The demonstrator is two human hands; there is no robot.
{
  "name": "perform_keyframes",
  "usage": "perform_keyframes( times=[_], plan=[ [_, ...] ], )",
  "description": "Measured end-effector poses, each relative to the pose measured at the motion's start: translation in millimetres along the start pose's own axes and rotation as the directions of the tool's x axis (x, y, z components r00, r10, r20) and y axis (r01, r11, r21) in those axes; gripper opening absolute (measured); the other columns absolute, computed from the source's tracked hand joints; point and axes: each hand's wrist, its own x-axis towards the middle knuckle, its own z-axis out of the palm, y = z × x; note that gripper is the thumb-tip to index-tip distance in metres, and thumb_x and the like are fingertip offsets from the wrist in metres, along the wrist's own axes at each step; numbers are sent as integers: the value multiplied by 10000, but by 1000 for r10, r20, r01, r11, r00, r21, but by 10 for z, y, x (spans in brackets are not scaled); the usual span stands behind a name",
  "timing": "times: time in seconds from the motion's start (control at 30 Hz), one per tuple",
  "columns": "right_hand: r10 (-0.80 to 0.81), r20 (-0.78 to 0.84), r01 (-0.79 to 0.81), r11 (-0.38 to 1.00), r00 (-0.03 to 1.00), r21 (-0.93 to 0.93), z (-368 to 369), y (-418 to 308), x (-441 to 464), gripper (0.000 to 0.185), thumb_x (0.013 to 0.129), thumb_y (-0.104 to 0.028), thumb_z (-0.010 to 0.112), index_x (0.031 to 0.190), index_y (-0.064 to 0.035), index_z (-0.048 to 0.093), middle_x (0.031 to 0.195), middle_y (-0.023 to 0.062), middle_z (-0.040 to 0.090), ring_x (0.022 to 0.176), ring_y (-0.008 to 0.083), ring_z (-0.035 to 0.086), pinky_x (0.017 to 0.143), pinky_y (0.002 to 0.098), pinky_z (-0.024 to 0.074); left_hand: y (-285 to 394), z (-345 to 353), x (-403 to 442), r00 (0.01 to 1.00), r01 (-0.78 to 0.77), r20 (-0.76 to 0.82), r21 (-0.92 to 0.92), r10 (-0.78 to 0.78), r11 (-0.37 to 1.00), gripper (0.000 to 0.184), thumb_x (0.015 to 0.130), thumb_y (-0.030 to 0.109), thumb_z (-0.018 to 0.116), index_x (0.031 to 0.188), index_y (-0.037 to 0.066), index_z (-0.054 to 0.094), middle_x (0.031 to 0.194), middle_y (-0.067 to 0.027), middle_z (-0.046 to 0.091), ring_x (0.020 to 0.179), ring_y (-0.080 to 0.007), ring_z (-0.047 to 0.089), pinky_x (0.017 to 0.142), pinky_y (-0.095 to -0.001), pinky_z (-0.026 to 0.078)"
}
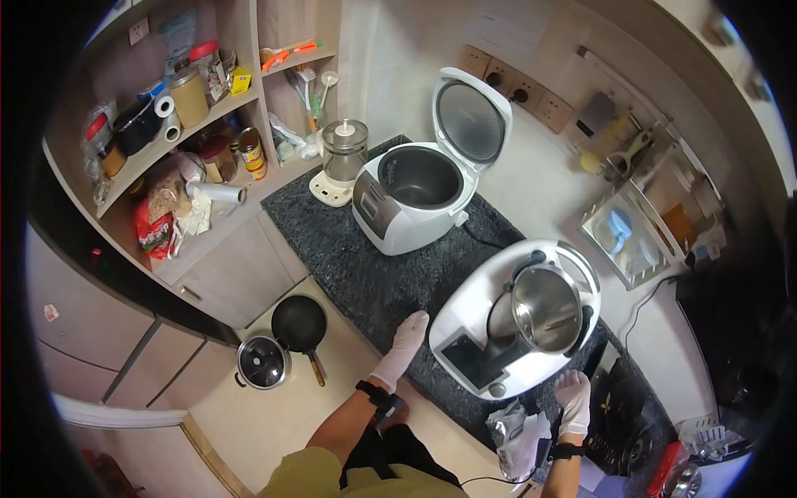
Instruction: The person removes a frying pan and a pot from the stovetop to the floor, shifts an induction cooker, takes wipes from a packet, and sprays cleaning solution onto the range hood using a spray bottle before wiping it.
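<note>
My left hand (407, 339), in a white glove, hovers near the counter's front edge, left of a white cooking machine (452, 332) with a dark screen. Its fingers look stretched out, and nothing shows in them. My right hand (573, 398), gloved too, is by the machine's lower right side with its fingers extended; whether it touches the machine is unclear. A lidless steel mixing bowl (544, 309) with a dark handle sits in the machine. Behind stands a white rice cooker (398, 224), its lid (471, 122) raised and its dark inner pot visible.
A glass kettle (344, 153) stands at the counter's back left. A frying pan (299, 322) and a lidded pot (263, 363) are on the floor. A gas stove (618, 407) and a silvery bag (508, 427) lie near my right arm. Shelves (187, 137) hold jars and packets.
</note>
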Motion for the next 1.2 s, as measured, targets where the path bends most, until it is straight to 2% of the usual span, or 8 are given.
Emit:
perform_keyframes(
  times=[0.1,0.17,0.3,0.63,0.77,1.0,1.07,1.2],
  plan=[
    [44,91,-29,987,995,-158,-84,-18,419,535,974,-391,318,1382,-55,406,1424,76,454,1287,240,436,1045,411,320,174,123,182,997,75,19,-163,-73,984,529,956,454,488,1235,12,574,1238,-148,611,1182,-257,558,1011,-336,413],
    [39,592,202,920,805,-335,-196,17,715,466,951,-349,398,1267,-29,519,1234,86,590,1100,228,568,950,356,401,413,128,271,988,152,71,-211,-140,966,565,945,470,505,1262,3,549,1282,-140,583,1209,-231,535,1027,-328,397],
    [-204,721,720,-96,662,-688,430,91,116,288,852,-114,619,1124,-18,618,1098,127,673,976,235,645,853,355,499,529,170,619,955,253,203,-194,-214,948,577,938,458,506,1297,7,518,1324,-154,547,1253,-254,497,1049,-339,373],
    [-239,528,546,12,815,-838,810,79,-344,393,906,-137,577,1260,18,504,1159,132,633,1021,242,621,897,356,494,1870,-153,915,895,-367,296,61,334,928,315,923,269,560,1152,60,614,1102,-121,659,1015,-280,632,890,-363,484],
    [-237,178,280,918,955,-279,-91,-42,440,335,939,-300,483,1143,-46,562,1164,68,634,1097,223,564,987,437,389,3132,-72,1123,545,-838,205,109,813,535,226,893,183,585,1087,73,620,935,-129,646,864,-310,621,764,-382,497],
    [-267,-173,274,962,948,16,29,-10,-163,282,935,-350,464,1071,-143,600,1130,-20,625,1056,134,539,905,355,402,4627,-35,2556,181,-731,321,676,930,-91,425,896,340,506,1202,47,539,1037,-100,643,1013,-236,589,925,-419,390],
    [-299,-164,310,950,940,41,-100,46,-257,275,928,-336,478,1078,-139,600,1142,-21,621,1066,137,534,883,332,423,4786,-220,2685,527,-687,450,725,720,50,480,933,364,454,1310,69,489,1222,-149,608,1055,-284,585,1000,-394,377],
    [-256,-224,288,950,940,124,-279,206,-414,292,926,-323,511,1136,-137,589,1158,0,608,1021,171,553,891,324,437,4663,-420,2651,496,-669,502,741,708,-56,454,932,339,465,1291,64,508,1017,-151,663,926,-289,616,898,-394,415]
  ],
)
